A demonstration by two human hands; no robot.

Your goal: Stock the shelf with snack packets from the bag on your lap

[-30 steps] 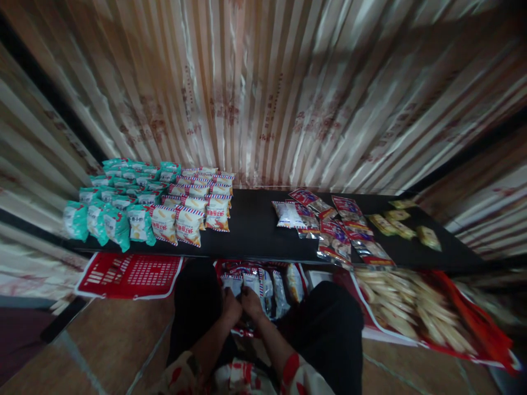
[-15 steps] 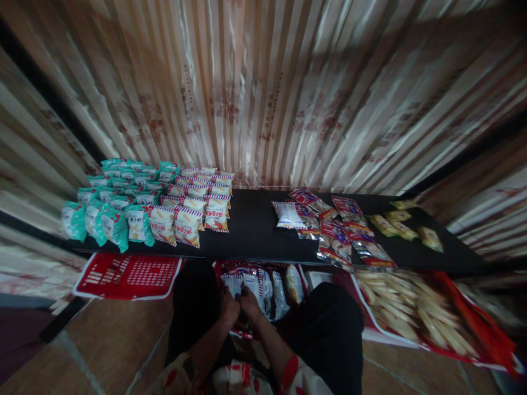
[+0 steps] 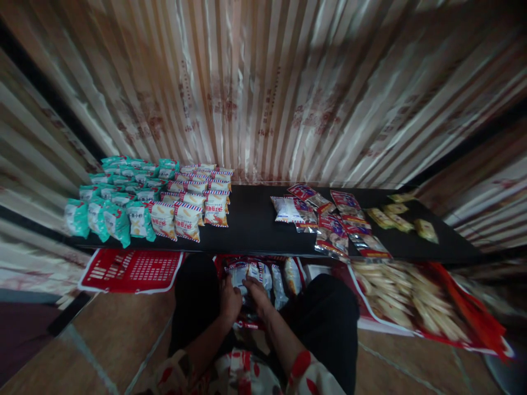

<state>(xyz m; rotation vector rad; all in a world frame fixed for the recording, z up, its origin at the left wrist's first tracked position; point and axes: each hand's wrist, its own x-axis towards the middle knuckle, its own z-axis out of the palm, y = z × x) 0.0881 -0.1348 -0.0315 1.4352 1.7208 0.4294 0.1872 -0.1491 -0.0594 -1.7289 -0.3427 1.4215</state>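
Low between my knees, a red basket (image 3: 303, 273) holds several snack bags lying on edge. My left hand (image 3: 231, 299) is closed at the left side of a pale snack bag (image 3: 237, 273) with a striped edge. Close beside it, my right hand (image 3: 257, 292) curls its fingers over the bag's right side. The fingertips of both hands are partly hidden among the packets. To the right of my hands, another silvery bag (image 3: 279, 285) and a bag with an orange print (image 3: 292, 276) lean inside the basket.
Across the black table (image 3: 251, 219) stand rows of teal bags (image 3: 140, 220) and white-and-red bags (image 3: 188, 220) at left. Flat red-and-purple packets (image 3: 332, 236) and yellow packs (image 3: 426, 230) lie at right. Below are a red basket (image 3: 132, 271) and a tray of pale, long pieces (image 3: 391, 291).
My hands have moved slightly apart. The right one has risen and spread over the pale bag's side, while the left has shifted a little upward. The camera view has tilted slightly.
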